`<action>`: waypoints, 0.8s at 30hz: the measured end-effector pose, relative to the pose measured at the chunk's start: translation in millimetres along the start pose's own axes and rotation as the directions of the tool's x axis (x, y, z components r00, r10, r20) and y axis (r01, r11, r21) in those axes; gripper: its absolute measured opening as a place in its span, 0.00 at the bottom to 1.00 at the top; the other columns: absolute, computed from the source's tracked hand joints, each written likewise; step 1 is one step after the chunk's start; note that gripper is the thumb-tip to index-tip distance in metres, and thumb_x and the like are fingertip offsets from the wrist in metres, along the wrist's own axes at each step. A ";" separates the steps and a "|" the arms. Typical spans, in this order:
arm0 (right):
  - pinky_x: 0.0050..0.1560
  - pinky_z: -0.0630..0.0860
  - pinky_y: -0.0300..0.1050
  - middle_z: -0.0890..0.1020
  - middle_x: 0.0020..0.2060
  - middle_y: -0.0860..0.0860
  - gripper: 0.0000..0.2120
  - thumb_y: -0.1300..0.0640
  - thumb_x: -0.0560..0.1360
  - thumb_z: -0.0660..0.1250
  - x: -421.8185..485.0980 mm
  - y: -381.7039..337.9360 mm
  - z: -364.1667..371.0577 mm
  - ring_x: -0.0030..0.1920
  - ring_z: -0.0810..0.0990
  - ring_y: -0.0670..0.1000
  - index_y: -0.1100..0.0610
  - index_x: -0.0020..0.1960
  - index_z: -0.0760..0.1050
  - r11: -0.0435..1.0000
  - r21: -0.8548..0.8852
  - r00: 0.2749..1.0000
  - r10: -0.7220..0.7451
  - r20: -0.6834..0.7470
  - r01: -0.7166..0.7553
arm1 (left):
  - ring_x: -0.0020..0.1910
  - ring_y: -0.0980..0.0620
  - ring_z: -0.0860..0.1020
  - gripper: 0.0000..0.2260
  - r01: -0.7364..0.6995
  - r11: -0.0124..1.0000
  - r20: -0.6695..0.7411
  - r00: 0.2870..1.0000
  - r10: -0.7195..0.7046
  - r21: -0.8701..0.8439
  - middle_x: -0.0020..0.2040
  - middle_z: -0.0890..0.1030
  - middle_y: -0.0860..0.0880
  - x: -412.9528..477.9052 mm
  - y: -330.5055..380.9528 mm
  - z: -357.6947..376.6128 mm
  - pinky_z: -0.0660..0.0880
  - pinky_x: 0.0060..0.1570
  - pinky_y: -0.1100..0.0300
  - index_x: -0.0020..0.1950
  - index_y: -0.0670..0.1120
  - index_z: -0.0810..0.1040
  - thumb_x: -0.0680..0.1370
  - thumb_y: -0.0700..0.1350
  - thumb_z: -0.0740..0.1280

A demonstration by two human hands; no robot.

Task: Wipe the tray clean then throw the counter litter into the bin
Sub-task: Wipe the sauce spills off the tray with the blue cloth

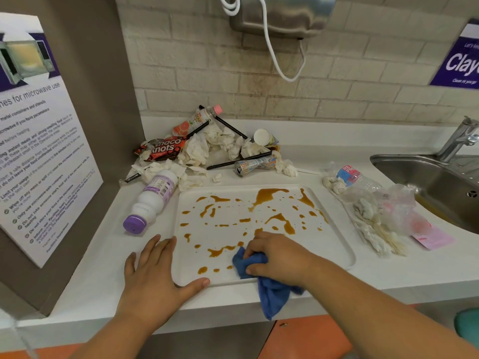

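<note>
- The right hand [274, 257] has its grip closed round a bunched blue cloth [272, 294] and presses it onto the near part of the tray [334, 244]. A loose tail of the cloth hangs over the front edge of the desk [388, 270].
- The left hand [153, 268] lies flat with its grip wide and its fingers straight. It rests on the tray's near left corner, thumb along the front rim, most likely to stop the tray sliding while the other hand rubs.
- The tray sits flat on the desk right in front of the person. Brown sauce [269, 195] is splashed over most of its face (the patch under the cloth is hidden), so the wiping looks barely begun.
- Litter waits for the second step:
  - a heap [215, 146] of crumpled tissues, wrappers, straws and small bottles lies behind the tray against the wall;
  - a white bottle [153, 200] with a purple cap lies on its side just left of the tray;
  - a clear bottle [357, 177] lies to the right among bags and twisted tissues.
- No bin is in view.
- The desk is white and smooth, with a steel sink [427, 182] and tap [461, 138] at its right end.
- A pale brick wall [337, 73] stands behind it, and a microwave notice [44, 151] hangs at the left.
</note>
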State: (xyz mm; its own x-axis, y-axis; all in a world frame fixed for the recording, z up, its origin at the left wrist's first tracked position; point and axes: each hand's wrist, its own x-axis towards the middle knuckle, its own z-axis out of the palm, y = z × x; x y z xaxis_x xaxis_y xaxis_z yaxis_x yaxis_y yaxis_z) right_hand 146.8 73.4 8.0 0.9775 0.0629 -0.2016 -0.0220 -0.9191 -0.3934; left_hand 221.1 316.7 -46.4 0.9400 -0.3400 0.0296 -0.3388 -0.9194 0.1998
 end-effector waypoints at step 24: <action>0.55 0.72 0.48 0.72 0.55 0.49 0.13 0.50 0.75 0.65 30.7 -51.7 18.4 0.53 0.73 0.51 0.52 0.59 0.75 0.991 -0.001 0.990 -0.135 0.035 0.136 | 0.75 0.55 0.53 0.59 -0.073 0.992 -0.063 0.996 0.066 -0.105 0.76 0.59 0.55 -1.8 -4.9 2.0 0.51 0.72 0.56 0.76 0.53 0.54 0.51 0.84 0.40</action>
State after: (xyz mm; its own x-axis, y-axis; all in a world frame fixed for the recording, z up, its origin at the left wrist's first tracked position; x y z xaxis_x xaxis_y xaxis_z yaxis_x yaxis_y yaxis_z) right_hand 174.2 130.0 5.7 0.9636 0.2001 -0.1773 0.1109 -0.9025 -0.4161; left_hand 221.0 321.4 -49.5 0.9162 -0.3869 0.1046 -0.4000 -0.8664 0.2988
